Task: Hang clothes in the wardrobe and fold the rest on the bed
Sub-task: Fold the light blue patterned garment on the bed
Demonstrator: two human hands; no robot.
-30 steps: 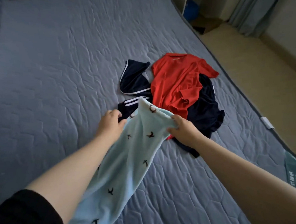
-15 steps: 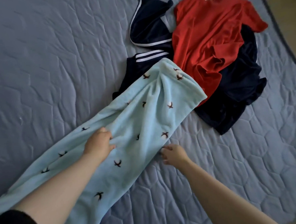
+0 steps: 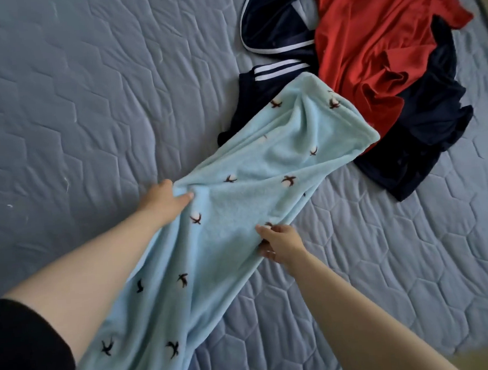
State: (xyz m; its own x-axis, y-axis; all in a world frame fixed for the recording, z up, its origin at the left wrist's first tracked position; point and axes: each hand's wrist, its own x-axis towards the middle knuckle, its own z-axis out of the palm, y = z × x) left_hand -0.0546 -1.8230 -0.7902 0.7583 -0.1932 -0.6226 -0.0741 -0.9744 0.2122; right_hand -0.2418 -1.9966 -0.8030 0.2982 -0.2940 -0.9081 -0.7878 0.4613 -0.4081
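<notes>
Left hand (image 3: pixel 165 201) grips the light-blue fleece garment (image 3: pixel 238 208) at 9 o'clock, fingers curled. Right hand (image 3: pixel 282 245) pinches its 4 o'clock edge.

Pale blue bird-print fleece (image 3: pixel 254 190), red shirt (image 3: pixel 371 48), grey quilted bed (image 3: pixel 74 95)

The blue fleece (image 3: pixel 238 208) runs off the bottom edge and covers part of the navy garment (image 3: pixel 253 97)

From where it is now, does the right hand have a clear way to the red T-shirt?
Probably yes, once it lets go: the right hand pinches the blue fleece. Beyond it only flat bed and a navy garment lie before the red T-shirt; nothing stands in the way.
</notes>
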